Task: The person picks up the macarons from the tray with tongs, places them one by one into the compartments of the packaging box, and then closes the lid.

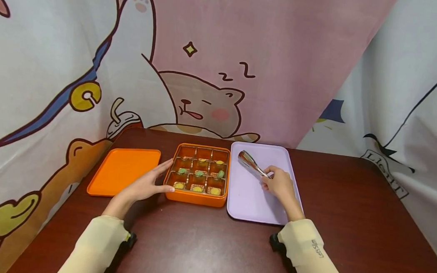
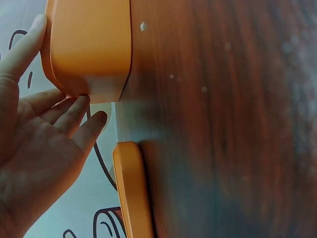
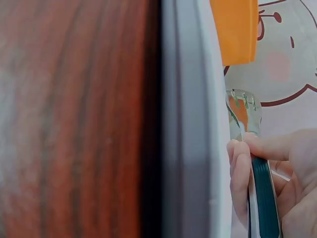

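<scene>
My right hand point(image 1: 281, 184) holds a pair of metal tongs point(image 1: 246, 158) over the lilac tray point(image 1: 249, 205), its fingers and thumb pinching the handle. The tongs' head points to the far left; in the right wrist view the tongs point(image 3: 247, 116) show orange in their shiny end. My left hand point(image 1: 144, 187) touches the left side of an orange box point(image 1: 196, 199), thumb at the near corner and fingers extended along the side. Clear dividers split the box into several compartments. Small yellow pieces point(image 1: 215, 191) and green pieces point(image 1: 220, 174) lie in them.
Left of the box lies a flat orange lid point(image 1: 126, 172) on the dark wooden table point(image 1: 197, 239). The tray sits right beside the box. A printed cartoon curtain point(image 1: 282, 73) hangs behind the table and along its sides.
</scene>
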Demonstrator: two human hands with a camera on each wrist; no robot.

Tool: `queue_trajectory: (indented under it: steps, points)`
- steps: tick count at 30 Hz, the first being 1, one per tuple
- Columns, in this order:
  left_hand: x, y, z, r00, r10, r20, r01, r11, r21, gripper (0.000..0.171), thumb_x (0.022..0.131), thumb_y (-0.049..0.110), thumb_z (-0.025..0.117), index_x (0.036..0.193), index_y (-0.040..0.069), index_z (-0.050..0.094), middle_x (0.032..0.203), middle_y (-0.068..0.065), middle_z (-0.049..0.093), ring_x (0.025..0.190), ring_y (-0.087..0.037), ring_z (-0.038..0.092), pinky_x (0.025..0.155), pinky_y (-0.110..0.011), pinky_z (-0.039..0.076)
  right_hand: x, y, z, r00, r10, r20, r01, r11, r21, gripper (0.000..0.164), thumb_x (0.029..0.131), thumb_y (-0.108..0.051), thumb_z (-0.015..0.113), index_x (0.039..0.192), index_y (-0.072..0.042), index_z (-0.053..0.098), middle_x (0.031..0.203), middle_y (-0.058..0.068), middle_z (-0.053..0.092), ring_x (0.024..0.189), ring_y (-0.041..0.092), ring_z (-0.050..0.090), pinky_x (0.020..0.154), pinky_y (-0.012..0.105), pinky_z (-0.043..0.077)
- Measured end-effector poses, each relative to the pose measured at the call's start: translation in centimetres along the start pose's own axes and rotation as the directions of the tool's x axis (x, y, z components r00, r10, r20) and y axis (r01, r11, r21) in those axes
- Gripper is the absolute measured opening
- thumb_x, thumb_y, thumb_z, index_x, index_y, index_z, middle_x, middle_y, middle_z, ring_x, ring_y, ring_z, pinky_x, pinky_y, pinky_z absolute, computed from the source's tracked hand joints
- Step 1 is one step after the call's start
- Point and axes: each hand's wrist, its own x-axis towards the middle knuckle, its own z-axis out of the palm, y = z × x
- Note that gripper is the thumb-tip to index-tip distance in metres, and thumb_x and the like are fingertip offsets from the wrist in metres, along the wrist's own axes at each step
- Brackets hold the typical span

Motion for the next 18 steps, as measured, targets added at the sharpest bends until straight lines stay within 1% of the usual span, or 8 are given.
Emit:
queue_trajectory:
  steps: [6,14,18]
  points:
    - [-0.3,-0.1,0.0,1.000,0.001,-0.003,-0.001,1.000,-0.007,0.093,0.089,0.034,0.074,0.160,0.010,0.020,0.168,-0.017,0.013,0.153,-0.044,0.014,0.117,-0.069,0.016,0.0,-0.8,-0.2,0.999,-0.037,-0.017,0.037,0.999,0.017,0.009,0.093,-0.018,0.069,0.098,-0.010,0.068,0.065,-0.001,0.070,0.051,0.003,0.059,0.057,0.025,0.041]
    - [-0.1,0.0,0.1,1.000,-0.001,-0.004,0.001,1.000,-0.002,0.094,0.089,0.034,0.075,0.160,0.009,0.019,0.168,-0.017,0.013,0.153,-0.043,0.014,0.118,-0.068,0.016,-0.2,-2.2,-0.6,0.998,-0.062,-0.027,0.064,0.995,0.079,0.008,0.092,-0.017,0.070,0.096,-0.010,0.068,0.066,0.000,0.071,0.051,0.002,0.060,0.055,0.021,0.049]
    - [0.0,0.2,0.1,1.000,0.000,-0.005,0.000,1.000,-0.002,0.095,0.089,0.035,0.075,0.160,0.009,0.019,0.168,-0.016,0.013,0.153,-0.043,0.015,0.118,-0.068,0.017,-0.2,-3.1,-0.7,0.996,-0.089,-0.031,0.092,0.992,0.083,0.009,0.092,-0.017,0.070,0.097,-0.009,0.069,0.067,0.001,0.072,0.052,0.002,0.061,0.056,0.021,0.049]
